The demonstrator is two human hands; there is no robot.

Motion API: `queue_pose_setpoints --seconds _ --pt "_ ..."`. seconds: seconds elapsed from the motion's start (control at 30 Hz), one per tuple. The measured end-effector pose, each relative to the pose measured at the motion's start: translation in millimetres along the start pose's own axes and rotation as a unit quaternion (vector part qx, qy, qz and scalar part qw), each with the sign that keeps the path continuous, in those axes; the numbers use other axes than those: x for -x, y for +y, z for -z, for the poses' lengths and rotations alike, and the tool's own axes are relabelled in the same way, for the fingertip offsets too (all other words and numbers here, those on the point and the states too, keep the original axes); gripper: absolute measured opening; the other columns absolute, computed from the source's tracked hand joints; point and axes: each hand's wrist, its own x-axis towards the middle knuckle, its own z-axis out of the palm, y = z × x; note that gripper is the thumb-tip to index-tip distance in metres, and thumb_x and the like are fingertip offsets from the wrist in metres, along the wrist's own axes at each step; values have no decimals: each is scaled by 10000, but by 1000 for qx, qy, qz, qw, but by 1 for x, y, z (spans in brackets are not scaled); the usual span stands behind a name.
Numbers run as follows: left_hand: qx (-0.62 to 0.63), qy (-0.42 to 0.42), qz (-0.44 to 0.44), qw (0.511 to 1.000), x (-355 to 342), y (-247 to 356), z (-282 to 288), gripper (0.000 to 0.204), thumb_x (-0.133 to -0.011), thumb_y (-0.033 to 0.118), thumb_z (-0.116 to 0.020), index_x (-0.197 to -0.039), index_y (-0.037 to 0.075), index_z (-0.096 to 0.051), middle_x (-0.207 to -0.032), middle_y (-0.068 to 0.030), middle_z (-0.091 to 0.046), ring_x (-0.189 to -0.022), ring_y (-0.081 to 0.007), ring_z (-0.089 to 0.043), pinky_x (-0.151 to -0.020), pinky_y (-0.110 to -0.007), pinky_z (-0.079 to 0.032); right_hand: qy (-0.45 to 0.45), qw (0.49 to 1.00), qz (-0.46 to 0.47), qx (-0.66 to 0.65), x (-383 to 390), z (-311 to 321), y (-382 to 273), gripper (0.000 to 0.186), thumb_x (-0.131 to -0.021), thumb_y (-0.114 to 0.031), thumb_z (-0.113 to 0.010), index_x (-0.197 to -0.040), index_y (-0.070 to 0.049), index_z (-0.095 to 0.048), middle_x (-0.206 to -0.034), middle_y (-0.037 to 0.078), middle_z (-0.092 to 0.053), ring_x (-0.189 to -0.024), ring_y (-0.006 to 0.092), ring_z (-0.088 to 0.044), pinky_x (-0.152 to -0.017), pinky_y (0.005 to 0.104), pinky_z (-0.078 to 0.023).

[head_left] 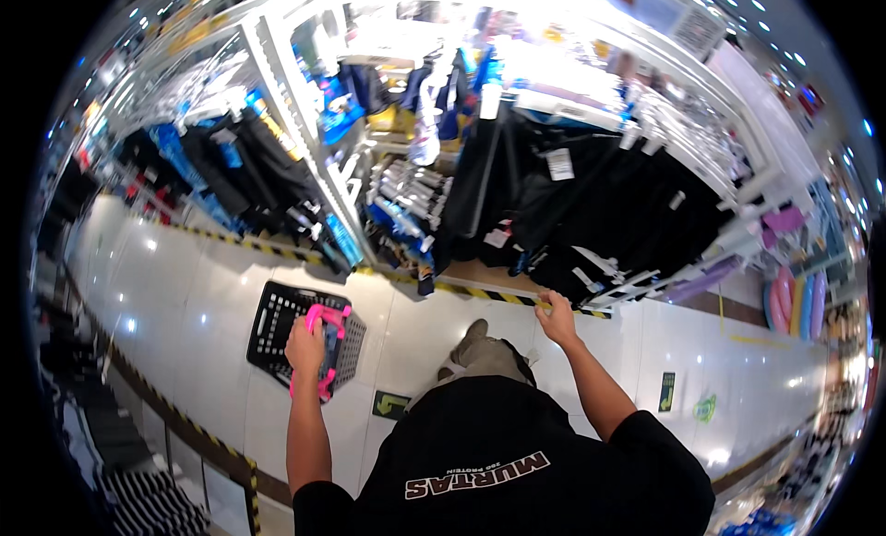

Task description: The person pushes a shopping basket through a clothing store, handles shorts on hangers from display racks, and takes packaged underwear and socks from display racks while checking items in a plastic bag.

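Basket is at your left side, tilted; whether its base touches the floor, you cannot tell. Your left hand is closed around the pink handle; centre the grip and let the basket hang level. Your right hand is half open, apparently empty; hold it clear of the garments. The floor is pale, glossy tile. Striped tape edges the rack.

Striped garments lower left; green floor signs; pastel rolls right.
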Motion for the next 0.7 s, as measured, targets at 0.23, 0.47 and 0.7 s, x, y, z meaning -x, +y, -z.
queue_pose_setpoints --seconds 0.23,0.47,0.7 --pt "-98 53 53 992 -25 -34 10 331 -934 383 -565 -938 52 -581 -853 -217 -683 -816 -424 -668 -710 -525 -524 -182 981 -31 -67 -14 -67 -37 270 -817 -206 -691 -1033 -47 -660 -970 149 -692 -945 316 -660 -848 401 -512" --pt "-129 62 75 987 -49 -55 17 273 -907 343 -598 -932 71 -595 -838 -191 -685 -799 -398 -678 -698 -507 -537 -213 970 70 -98 -111 -128 -134 250 -841 -186 -694 -1026 -25 -648 -961 139 -701 -921 268 -675 -830 377 -523" --pt "-146 77 124 978 -84 -79 26 248 -845 305 -675 -896 68 -622 -796 -157 -697 -764 -364 -694 -681 -478 -551 -289 932 86 -202 -175 -175 -232 244 -862 -198 -680 -1029 -25 -637 -871 136 -706 -828 238 -697 -767 363 -535"
